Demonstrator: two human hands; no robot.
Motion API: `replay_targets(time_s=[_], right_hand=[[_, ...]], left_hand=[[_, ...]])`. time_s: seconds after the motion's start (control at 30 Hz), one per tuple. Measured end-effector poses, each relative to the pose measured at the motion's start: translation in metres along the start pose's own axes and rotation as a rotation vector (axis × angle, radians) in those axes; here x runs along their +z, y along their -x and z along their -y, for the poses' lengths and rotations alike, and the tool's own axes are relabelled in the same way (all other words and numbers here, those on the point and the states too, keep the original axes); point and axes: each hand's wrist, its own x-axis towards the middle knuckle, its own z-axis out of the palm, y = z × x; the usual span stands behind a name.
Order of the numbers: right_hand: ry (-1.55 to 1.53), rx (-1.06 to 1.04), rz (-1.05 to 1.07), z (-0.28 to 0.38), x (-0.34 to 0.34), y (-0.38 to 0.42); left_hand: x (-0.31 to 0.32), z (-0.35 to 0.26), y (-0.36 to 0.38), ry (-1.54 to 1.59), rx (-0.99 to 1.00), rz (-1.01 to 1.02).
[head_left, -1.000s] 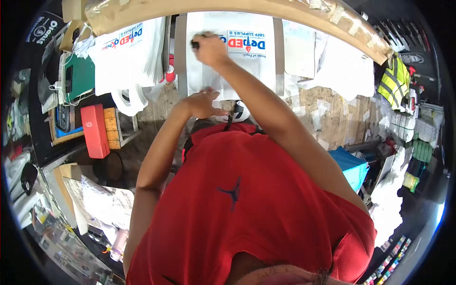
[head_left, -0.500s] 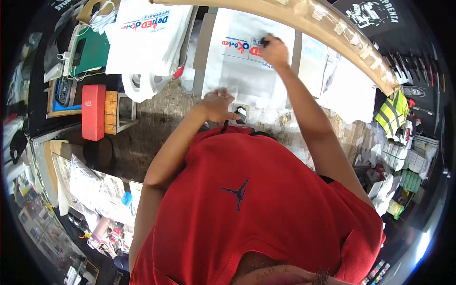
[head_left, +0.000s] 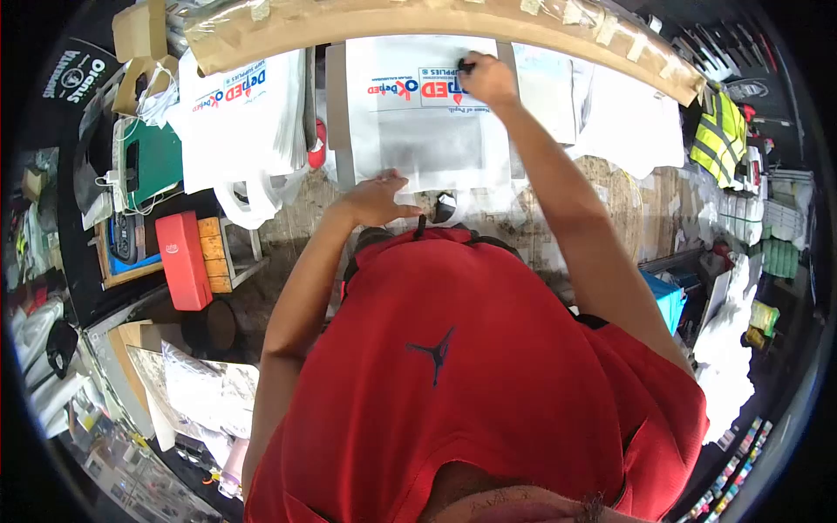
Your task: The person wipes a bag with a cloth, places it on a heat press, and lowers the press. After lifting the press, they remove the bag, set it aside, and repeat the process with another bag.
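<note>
A white bag with red and blue print [head_left: 418, 131] lies flat on a grey board [head_left: 338, 113] on the worktable. Over the right end of the print, my right hand [head_left: 490, 80] is closed round a small black object [head_left: 467, 64]. My left hand [head_left: 380, 199] rests at the bag's near left corner, fingers apart and holding nothing. Just right of it, close to the red shirt, is a small black and white item [head_left: 445, 206] that I cannot make out.
A long taped cardboard roll [head_left: 418, 22] crosses behind the bag. Stacked printed bags [head_left: 248, 118] lie at left, near a red box [head_left: 183, 261] and a green board [head_left: 157, 161]. White sheets [head_left: 641, 131] and a yellow vest [head_left: 719, 135] are at right.
The view has shifted and turned slightly. My right hand, still closed round the black object, has moved a little along the print. My left hand stays at the bag's near left corner.
</note>
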Motion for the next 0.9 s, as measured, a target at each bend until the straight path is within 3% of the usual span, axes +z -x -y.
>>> replay_targets(time_s=[0.07, 0.17, 0.23, 0.37, 0.57, 0.7, 0.83, 0.9], right_hand=[[0.052, 0.033, 0.016, -0.022, -0.022, 0.006], [0.115, -0.096, 0.016, -0.038, -0.029, 0.021], [0.051, -0.146, 0.176, -0.043, -0.033, 0.048], [0.073, -0.219, 0.163, -0.042, -0.034, 0.066], [-0.018, -0.518, 0.142, 0.05, 0.011, 0.052], [-0.061, -0.59, 0.153, 0.131, 0.047, 0.04], [-0.07, -0.502, 0.15, 0.156, 0.056, 0.001], [-0.064, -0.537, 0.04, 0.159, 0.072, -0.021]], left_hand=[[-0.003, -0.001, 0.0, 0.006, -0.011, -0.009], [-0.005, 0.001, 0.0, 0.059, 0.005, 0.009], [-0.003, 0.003, -0.001, 0.086, -0.007, -0.008], [-0.003, -0.003, 0.003, 0.091, -0.018, -0.035], [0.005, 0.0, 0.008, 0.118, 0.012, -0.135], [0.014, 0.01, -0.001, 0.101, 0.055, -0.265], [0.01, 0.007, 0.0, 0.081, -0.032, -0.318], [0.006, 0.011, -0.003, 0.093, -0.06, -0.33]])
